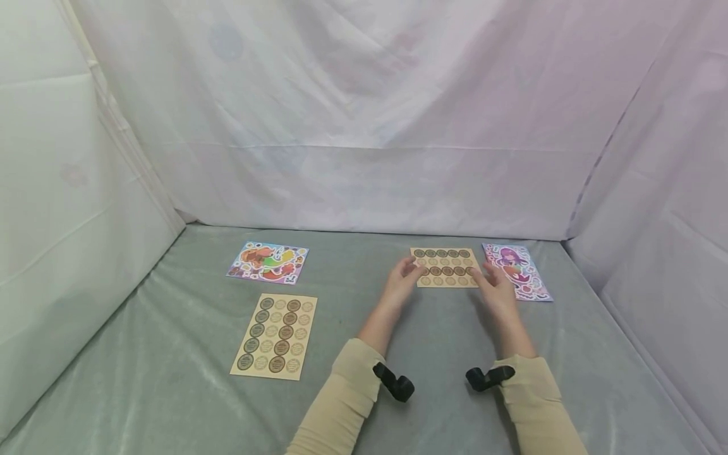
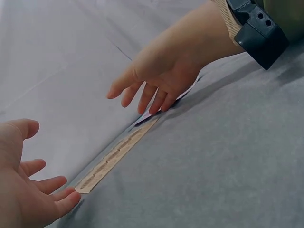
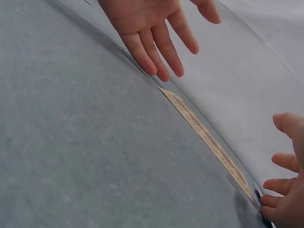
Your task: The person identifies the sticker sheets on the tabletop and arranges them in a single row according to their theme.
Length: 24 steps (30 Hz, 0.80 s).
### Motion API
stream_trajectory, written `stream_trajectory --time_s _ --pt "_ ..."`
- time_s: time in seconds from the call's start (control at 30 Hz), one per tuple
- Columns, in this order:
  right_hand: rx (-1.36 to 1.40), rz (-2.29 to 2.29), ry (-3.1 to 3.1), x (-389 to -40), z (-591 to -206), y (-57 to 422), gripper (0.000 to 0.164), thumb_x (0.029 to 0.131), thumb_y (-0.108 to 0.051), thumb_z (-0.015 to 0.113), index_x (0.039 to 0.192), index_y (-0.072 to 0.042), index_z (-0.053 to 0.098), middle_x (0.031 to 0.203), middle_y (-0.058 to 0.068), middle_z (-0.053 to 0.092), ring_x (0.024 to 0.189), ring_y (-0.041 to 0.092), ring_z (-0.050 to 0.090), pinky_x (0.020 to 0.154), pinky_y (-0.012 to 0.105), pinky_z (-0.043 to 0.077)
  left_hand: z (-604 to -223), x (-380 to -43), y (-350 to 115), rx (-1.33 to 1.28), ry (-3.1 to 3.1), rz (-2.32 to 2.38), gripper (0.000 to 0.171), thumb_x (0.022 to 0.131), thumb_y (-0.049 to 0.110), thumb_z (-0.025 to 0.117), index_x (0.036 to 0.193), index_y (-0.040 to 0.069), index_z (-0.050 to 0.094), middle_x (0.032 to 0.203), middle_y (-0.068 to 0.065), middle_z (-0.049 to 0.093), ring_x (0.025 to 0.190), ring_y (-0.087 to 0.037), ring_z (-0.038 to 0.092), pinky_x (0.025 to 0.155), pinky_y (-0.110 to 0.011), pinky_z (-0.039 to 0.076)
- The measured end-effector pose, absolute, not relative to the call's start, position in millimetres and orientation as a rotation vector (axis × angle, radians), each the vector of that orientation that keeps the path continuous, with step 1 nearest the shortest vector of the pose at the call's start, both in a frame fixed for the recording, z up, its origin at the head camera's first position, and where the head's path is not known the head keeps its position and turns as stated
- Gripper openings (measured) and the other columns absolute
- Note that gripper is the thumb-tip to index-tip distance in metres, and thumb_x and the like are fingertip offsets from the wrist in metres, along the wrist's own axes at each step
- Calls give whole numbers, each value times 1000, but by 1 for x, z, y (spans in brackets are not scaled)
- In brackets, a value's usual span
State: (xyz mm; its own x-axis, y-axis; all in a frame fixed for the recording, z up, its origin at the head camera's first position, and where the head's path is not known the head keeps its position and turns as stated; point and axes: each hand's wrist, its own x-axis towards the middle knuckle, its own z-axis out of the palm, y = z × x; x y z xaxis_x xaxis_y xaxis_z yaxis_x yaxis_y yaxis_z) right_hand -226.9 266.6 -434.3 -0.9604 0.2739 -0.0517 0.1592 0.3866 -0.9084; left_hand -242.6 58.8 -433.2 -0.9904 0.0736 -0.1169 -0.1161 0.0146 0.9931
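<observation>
A tan sheet of round brown stickers (image 1: 446,266) lies flat on the grey cloth, its long side running left to right. At its left edge is my left hand (image 1: 400,283), fingers loosely extended and nothing held. My right hand (image 1: 498,296) is by the sheet's right edge, likewise relaxed, and partly covers a mermaid sticker sheet (image 1: 520,278). In the left wrist view, the fingertips of the left hand (image 2: 35,190) are close to the near end of the tan sheet (image 2: 111,161); whether they touch it I cannot tell.
A second tan sheet of round stickers (image 1: 274,336) lies upright-wise at the left. Behind it is another colourful mermaid sticker sheet (image 1: 268,263). White fabric walls (image 1: 364,183) enclose the grey cloth (image 1: 170,392) at the back and both sides. Black wrist mounts (image 1: 394,383) sit on both cuffs.
</observation>
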Motion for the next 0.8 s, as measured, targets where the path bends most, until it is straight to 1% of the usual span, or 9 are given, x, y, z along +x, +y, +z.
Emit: stream_trajectory --time_s 0.23,0.33,0.5,0.63,0.77,0.8 --pt "-423 1617 -2550 -227 -436 263 66 98 -37 53 149 -3 30 150 24 29 137 40 27 109 52 25 -440 -243 62 -93 2073 2113 63 89 43 63 141 11 47 139 -16 47 128 -32 44 103 -47 37" --pt "-440 1630 -2563 -227 -435 262 67 98 -39 52 150 -4 27 151 24 26 138 40 24 109 53 24 -441 -244 62 -92 2046 2124 65 89 43 63 143 11 45 141 -16 46 129 -31 44 103 -45 38" --pt "-455 1644 -2581 -225 -433 260 69 98 -40 51 151 -6 24 152 24 24 139 39 23 109 53 24 -444 -245 61 -62 1954 2182 66 89 39 64 144 9 42 141 -16 46 127 -27 46 101 -39 41" --pt "-476 1656 -2576 -225 -433 260 69 98 -41 50 152 -7 23 152 24 24 139 40 23 109 54 23 -447 -246 58 -43 1831 2247 63 92 36 62 144 8 41 142 -13 46 127 -25 46 101 -35 41" --pt "-467 1654 -2524 -225 -433 261 70 96 -43 53 150 -5 28 150 27 26 138 41 25 109 54 24 -449 -247 55 -24 1757 2280 60 95 35 58 145 7 40 140 -11 47 127 -26 46 100 -34 41" --pt "-461 1652 -2499 -226 -434 262 71 95 -44 55 149 -5 31 149 27 28 137 41 26 108 53 25 -449 -248 55 -24 1749 2283 60 95 34 58 145 7 40 139 -10 47 126 -26 46 100 -34 42"
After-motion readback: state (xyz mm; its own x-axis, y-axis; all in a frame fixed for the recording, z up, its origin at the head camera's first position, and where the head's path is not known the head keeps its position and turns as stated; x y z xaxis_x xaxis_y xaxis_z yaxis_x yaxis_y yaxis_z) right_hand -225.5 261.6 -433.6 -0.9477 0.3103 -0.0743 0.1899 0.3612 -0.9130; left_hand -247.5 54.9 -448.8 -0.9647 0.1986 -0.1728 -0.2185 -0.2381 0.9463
